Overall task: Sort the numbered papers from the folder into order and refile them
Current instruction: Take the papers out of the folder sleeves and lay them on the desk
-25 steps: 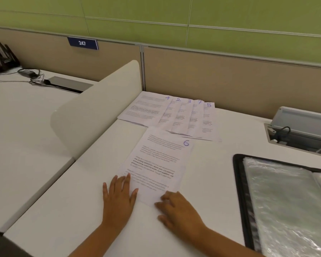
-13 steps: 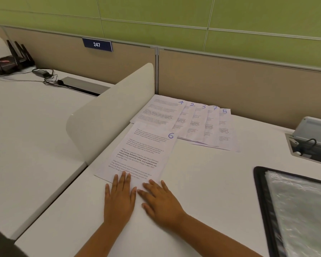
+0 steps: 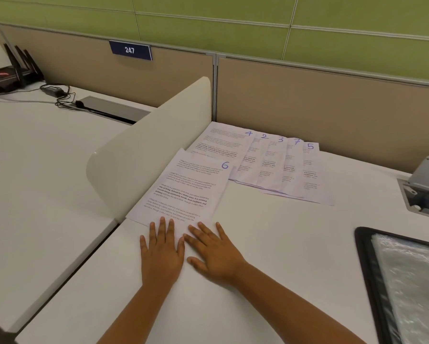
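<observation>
We saw a white table [image 3: 270,244] from above, with both hands laid flat and released, fingers straight. The left hand [image 3: 162,252] pressed its fingertips on the near edge of the sheet marked 6 [image 3: 183,189]; the right hand [image 3: 214,252] lay just beside it, its fingertips touching the same near edge, at the sheet's right corner. Neither hand grasped anything.

The sheet marked 6 lay face up close against a cream divider panel [image 3: 144,155] on the left. Its long axis ran away from us and leaned slightly right, with the handwritten blue number at the far right corner. That far corner overlapped the row of sheets [image 3: 270,162] behind it.

The row lay against the beige partition [image 3: 332,108], fanned and overlapping, reading 4, 2, 3, 7, 5 from left to right. Each long axis pointed away from us, numbers at the far edge.

At the right edge lay the open black folder [image 3: 364,264] with shiny clear sleeves, well apart from the sheets.
</observation>
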